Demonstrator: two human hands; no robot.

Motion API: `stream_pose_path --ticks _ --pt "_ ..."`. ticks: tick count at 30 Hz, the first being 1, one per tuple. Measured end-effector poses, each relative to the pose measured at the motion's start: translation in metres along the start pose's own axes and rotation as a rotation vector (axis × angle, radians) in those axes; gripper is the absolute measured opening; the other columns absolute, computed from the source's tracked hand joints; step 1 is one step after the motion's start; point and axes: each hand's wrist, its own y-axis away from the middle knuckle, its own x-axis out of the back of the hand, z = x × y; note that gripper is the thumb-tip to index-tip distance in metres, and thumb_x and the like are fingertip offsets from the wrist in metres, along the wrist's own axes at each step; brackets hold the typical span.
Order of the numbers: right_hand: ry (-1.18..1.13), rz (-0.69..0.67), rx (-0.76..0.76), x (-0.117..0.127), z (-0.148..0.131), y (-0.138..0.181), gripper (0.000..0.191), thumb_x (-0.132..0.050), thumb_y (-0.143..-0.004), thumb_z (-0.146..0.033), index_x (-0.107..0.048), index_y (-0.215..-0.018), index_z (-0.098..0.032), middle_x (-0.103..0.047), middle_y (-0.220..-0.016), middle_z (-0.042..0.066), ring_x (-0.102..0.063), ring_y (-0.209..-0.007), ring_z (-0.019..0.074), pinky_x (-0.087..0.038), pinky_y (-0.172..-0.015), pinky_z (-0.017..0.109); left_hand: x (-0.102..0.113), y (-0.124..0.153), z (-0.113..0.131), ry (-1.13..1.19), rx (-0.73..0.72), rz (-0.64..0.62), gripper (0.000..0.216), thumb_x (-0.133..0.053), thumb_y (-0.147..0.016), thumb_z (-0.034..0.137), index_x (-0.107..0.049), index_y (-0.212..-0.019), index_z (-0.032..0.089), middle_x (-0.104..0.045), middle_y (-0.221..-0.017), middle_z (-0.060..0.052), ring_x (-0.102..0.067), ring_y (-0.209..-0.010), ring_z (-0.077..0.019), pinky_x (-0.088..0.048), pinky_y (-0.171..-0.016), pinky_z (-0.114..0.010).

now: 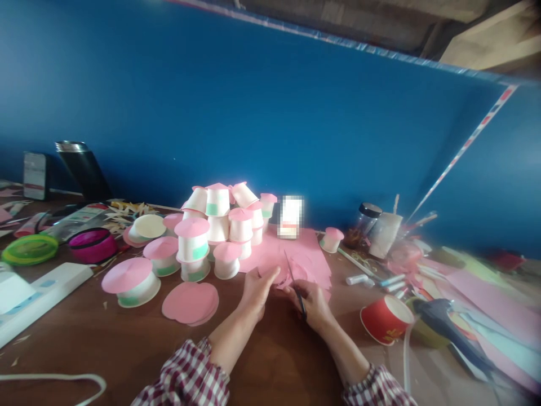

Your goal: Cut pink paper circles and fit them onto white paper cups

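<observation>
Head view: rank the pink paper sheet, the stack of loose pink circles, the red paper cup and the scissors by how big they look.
1. pink paper sheet
2. stack of loose pink circles
3. red paper cup
4. scissors, partly hidden by the right hand

The circles and the cup look close, so that order is unsure.

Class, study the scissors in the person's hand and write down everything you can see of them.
The scissors are small and thin, with dark, narrow blades that look like metal. The right hand wraps the handles, which are hidden. The blades point up and away, tilted slightly left, with the tip over the pink paper that the left hand holds. Blur hides whether the blades are open.
</observation>
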Motion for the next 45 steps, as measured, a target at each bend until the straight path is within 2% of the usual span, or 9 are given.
stream_pose_path --ticks 11,17,24,30,45 --pt "-0.1 -0.023 -0.008 -0.0002 0.0015 0.0001 0.03 -0.063 -0.077 -0.043 -0.059 -0.072 -0.014 -0.043 -0.043 -0.007 -0.041 -0.035 0.0074 -0.031 -0.036 0.018 0.001 -0.0003 -0.0036 -0.077 -0.041 -0.027 0.029 -0.074 -0.062 0.036 -0.064 -0.069 0.01 -0.063 -0.056 -0.004 -0.059 -0.051 -0.0156 -0.046 -0.049 -0.026" --pt "-0.092 -0.023 -0.012 0.0007 0.0005 0.0002 0.034 -0.062 -0.076 -0.048 -0.061 -0.074 -0.014 -0.044 -0.043 -0.007 -0.042 -0.035 0.0076 -0.032 -0.035 0.018 0.0011 0.0002 -0.004 -0.084 -0.034 -0.023 0.028 -0.074 -0.061 0.037 -0.06 -0.062 0.012 -0.061 -0.054 -0.004 -0.059 -0.051 -0.0158 -0.045 -0.048 -0.026" --pt "-0.033 -0.002 -0.017 0.0008 0.0006 -0.0004 0.034 -0.062 -0.076 -0.048 -0.059 -0.07 -0.015 -0.042 -0.044 -0.007 -0.04 -0.035 0.0076 -0.028 -0.034 0.019 0.0007 -0.0005 -0.0034 -0.069 -0.032 -0.039 0.028 -0.074 -0.062 0.037 -0.06 -0.063 0.013 -0.061 -0.053 -0.002 -0.057 -0.049 -0.0146 -0.045 -0.048 -0.026" --pt "-0.019 0.005 0.003 0.001 -0.0007 -0.0004 0.033 -0.064 -0.076 -0.044 -0.052 -0.062 -0.016 -0.041 -0.043 -0.007 -0.04 -0.037 0.0075 -0.028 -0.036 0.019 0.0012 -0.0015 -0.0035 -0.08 -0.041 -0.056 0.029 -0.072 -0.065 0.037 -0.064 -0.071 0.011 -0.065 -0.06 -0.006 -0.061 -0.054 -0.0171 -0.048 -0.054 -0.028" --pt "-0.016 0.004 0.005 -0.0004 -0.0013 0.0005 0.03 -0.064 -0.076 -0.04 -0.053 -0.062 -0.016 -0.041 -0.041 -0.007 -0.038 -0.034 0.0071 -0.025 -0.035 0.018 0.0009 -0.0023 -0.001 -0.037 -0.029 0.007 0.033 -0.074 -0.063 0.038 -0.064 -0.077 0.01 -0.066 -0.065 -0.008 -0.062 -0.057 -0.0177 -0.05 -0.056 -0.03"
